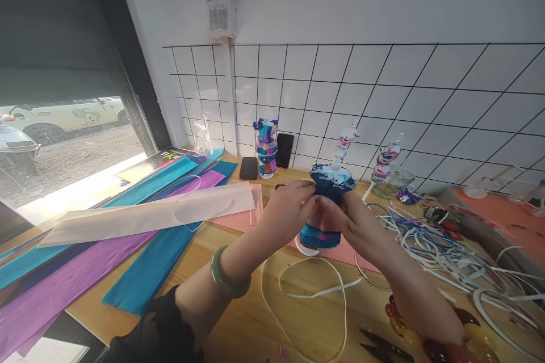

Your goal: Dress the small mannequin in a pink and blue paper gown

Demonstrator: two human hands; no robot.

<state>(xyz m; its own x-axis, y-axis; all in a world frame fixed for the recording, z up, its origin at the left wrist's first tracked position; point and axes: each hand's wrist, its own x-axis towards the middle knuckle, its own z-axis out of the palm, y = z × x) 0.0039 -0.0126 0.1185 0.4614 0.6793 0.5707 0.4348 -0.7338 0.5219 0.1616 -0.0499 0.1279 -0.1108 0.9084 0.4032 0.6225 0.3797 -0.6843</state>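
Observation:
Both my hands are wrapped around the upper part of a bottle-shaped piece (320,236) covered in blue, pink and purple bands. Its frilled dark blue and white top (332,174) spreads out above the fingers. My left hand (293,201) presses on its left side, and my right hand (349,218) closes on its right side. The thumbs nearly meet in front. The piece stands upright on a white round base (306,247) over a pink sheet (347,254). A cream cord (346,317) lies looped on the table in front.
Long teal (157,266), purple (85,278) and cream strips (153,212) lie at left. A similar wrapped piece (267,150) stands at the back beside two phones (248,168). Tangled cut strips (443,255) and a glass bowl (389,184) are at right. Black-handled scissors (385,346) lie near the front.

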